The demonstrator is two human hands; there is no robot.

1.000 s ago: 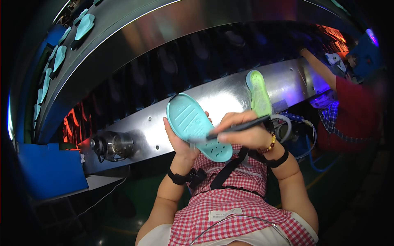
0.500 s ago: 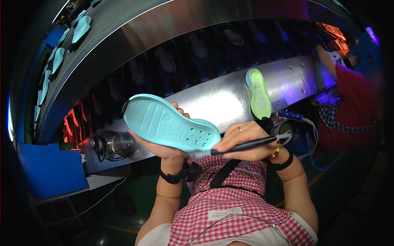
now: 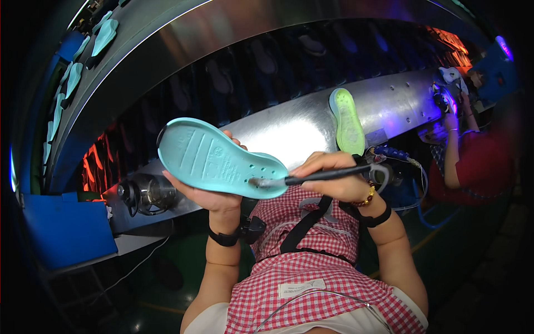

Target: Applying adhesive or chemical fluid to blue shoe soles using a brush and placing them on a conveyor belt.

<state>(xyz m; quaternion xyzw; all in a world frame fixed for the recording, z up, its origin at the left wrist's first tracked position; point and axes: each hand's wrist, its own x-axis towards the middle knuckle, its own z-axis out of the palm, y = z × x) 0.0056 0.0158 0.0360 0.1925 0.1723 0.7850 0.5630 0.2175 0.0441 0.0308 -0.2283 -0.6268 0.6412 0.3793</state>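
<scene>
A turquoise shoe sole point(image 3: 208, 161) lies tilted across my left hand point(image 3: 214, 199), which grips it from beneath and along its far edge. Its inner face is turned up, showing ridges and a cluster of small holes. My right hand point(image 3: 336, 177) is closed round a brush point(image 3: 322, 175) with a black handle. The bristles touch the sole near the holes, at its right end. A thin clear tube bends beside the back of the handle. A second sole point(image 3: 350, 125), pale green inside with a turquoise rim, rests on the metal ledge beyond my right hand.
A metal ledge point(image 3: 295, 125) runs in front of a dark conveyor opening with red glow at both ends. At left stand a glass jar point(image 3: 153, 195) and a blue box point(image 3: 67, 225). More turquoise soles point(image 3: 104, 37) line the upper belt. A person in red point(image 3: 478, 167) works at right.
The brush tip has moved from the sole's near edge onto its inner face by the holes. The sole has shifted slightly left and away. The co-worker's arms have drawn back from the conveyor.
</scene>
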